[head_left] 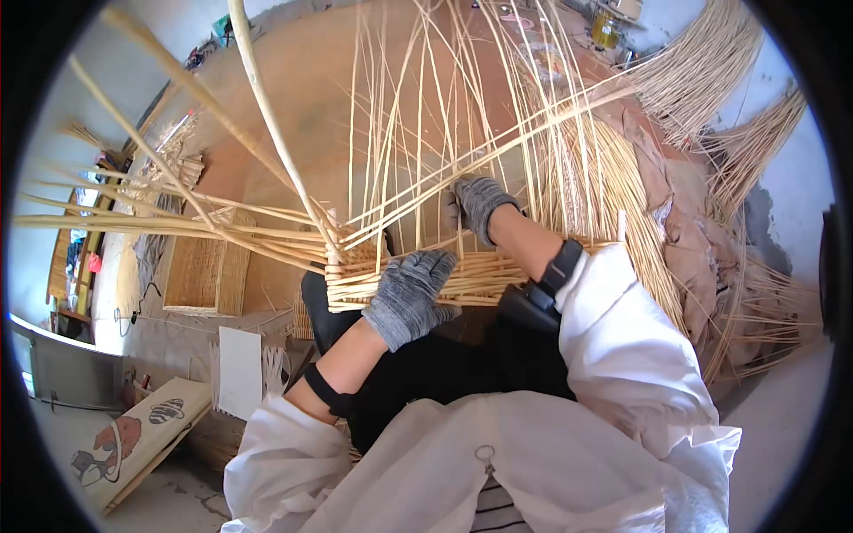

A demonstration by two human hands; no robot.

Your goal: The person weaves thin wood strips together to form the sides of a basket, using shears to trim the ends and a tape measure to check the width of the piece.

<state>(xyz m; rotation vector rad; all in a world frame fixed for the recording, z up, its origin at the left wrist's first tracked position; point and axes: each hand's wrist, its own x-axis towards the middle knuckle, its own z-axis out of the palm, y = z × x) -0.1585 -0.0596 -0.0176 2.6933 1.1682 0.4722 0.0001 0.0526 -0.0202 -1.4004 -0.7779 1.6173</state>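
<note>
While knit-gloved left hand (410, 298) clasps ribbed wicker weave (484, 277), right hand (480, 206) curls at slender rods (569, 117), grasp unclear.

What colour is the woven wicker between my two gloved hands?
The woven wicker is pale straw-yellow; the head view shows it best.

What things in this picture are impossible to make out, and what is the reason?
In the head view:
Woven wall: part is hidden under the left hand.
Right hand: its palm faces away, so its grip is hidden.
Thick pale rod: upper end cut off by the top edge.
Teal object, upper left: too small.
</note>
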